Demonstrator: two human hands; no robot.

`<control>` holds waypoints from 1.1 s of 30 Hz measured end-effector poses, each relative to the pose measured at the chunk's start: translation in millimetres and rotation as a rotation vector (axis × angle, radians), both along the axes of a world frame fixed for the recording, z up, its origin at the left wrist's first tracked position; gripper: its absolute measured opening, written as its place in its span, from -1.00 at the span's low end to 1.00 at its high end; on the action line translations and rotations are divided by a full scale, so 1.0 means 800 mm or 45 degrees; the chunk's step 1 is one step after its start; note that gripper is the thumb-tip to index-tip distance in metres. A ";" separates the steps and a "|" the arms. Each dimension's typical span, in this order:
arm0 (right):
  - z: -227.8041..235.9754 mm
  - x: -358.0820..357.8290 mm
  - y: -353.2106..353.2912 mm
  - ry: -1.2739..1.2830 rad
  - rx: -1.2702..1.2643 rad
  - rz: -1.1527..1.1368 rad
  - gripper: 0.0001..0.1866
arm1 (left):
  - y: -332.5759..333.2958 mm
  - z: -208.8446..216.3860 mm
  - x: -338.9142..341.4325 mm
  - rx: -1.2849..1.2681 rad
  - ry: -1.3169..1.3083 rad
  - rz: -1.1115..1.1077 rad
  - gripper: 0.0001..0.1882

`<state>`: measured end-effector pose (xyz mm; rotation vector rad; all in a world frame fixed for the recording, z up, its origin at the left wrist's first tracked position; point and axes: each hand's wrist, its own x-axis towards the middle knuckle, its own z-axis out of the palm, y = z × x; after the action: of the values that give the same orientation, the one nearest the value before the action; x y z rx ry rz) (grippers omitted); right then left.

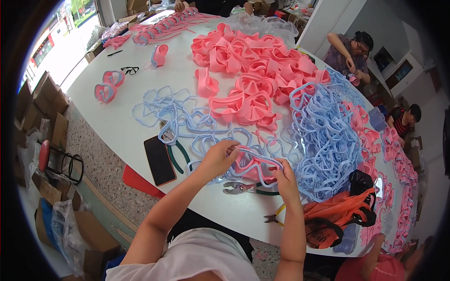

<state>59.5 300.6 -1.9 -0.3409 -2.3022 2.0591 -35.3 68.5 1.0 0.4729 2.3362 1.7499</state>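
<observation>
Between my two hands, over the near part of the table, is a pink rubber diving mask skirt [247, 169] with a light-blue frame [259, 156] around it. My left hand [219, 157] pinches its left end, fingers curled. My right hand [286, 181] grips the right end, thumb on the blue rim. Loose blue frames [204, 143] lie just beyond and left of my hands. Silver-jawed pliers with a green handle [241, 188] rest right below the mask. A second green-handled pair of pliers [174, 158] is left of my left hand.
A pink heap of mask skirts [258, 61] lies farther back; a blue heap of frames [323, 145] is to the right. A phone [159, 160], yellow-handled cutters [276, 217] and an orange bag [335, 210] are nearby. Assembled masks [108, 87] stand left. Other people [349, 54] sit around the table.
</observation>
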 end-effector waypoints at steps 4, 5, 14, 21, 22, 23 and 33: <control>-0.003 -0.002 0.004 0.057 0.289 -0.047 -0.73 | 0.008 0.004 -0.005 -0.094 -0.078 -0.077 -0.71; -0.003 -0.003 0.003 0.101 0.420 -0.065 -0.75 | 0.008 0.000 -0.007 -0.036 -0.164 -0.095 -0.72; 0.034 0.000 -0.005 0.278 0.836 -0.055 -0.75 | -0.016 0.016 -0.024 0.069 -0.335 -0.405 -0.74; 0.057 0.004 -0.010 0.389 0.820 -0.115 -0.79 | -0.018 0.027 -0.021 0.368 -0.598 -0.453 -0.72; 0.063 0.005 -0.017 0.439 0.814 -0.121 -0.78 | -0.018 0.029 -0.017 0.347 -0.617 -0.391 -0.69; 0.066 0.005 -0.021 0.489 0.807 -0.124 -0.75 | -0.016 0.030 -0.012 0.326 -0.635 -0.326 -0.66; 0.085 0.010 -0.026 0.589 0.827 -0.161 -0.74 | -0.006 0.079 0.033 -0.080 0.458 0.010 -0.69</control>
<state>67.7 279.7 66.2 0.0217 -2.3866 1.0813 -9.0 63.4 64.6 0.8293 2.6215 1.7068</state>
